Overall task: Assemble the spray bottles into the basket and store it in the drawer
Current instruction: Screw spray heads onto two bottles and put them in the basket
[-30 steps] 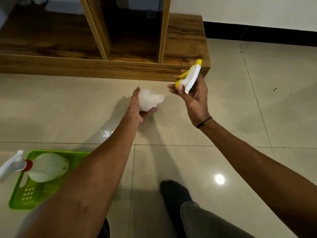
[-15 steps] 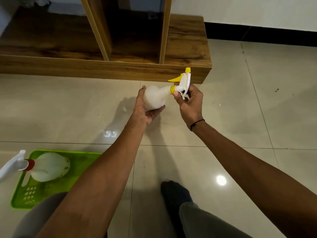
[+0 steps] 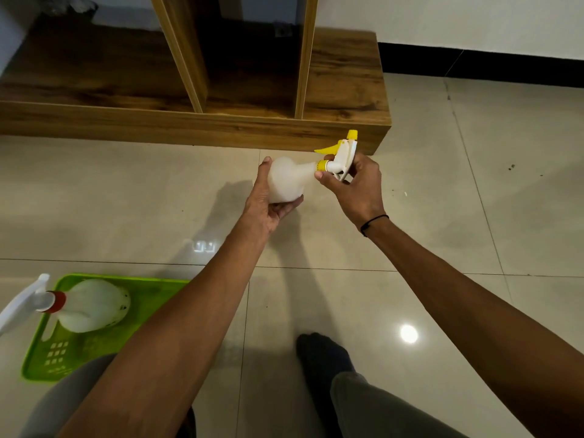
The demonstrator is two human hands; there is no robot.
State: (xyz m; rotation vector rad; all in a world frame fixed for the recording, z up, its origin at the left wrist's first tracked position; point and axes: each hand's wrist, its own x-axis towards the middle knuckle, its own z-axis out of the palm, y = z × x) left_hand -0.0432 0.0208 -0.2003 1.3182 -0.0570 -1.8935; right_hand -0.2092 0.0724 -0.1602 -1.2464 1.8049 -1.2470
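Floor tiles (image 3: 474, 248), pale and glossy, carry everything in view. At the lower left a lime-green basket (image 3: 151, 298) sits flat on the floor, and inside it a translucent spray bottle with a red collar (image 3: 91, 305) lies on its side, its white trigger head (image 3: 19, 305) poking out over the basket's left rim. Right of the basket, the left hand (image 3: 268, 200) is closed around the round body of a second translucent bottle (image 3: 286, 180), gripping it from beneath and behind and holding it in the air with the neck pointing right. The right hand (image 3: 357, 184) pinches the yellow-and-white trigger sprayer (image 3: 343, 153), seated at the bottle's neck, with thumb and fingers wrapped about its yellow collar and white stem. A thin black band (image 3: 373, 221) circles the right wrist. Behind both hands runs a low wooden cabinet base (image 3: 189, 128) with upright dividers. Near the bottom edge, a foot in a dark sock (image 3: 322, 352) rests on the floor.
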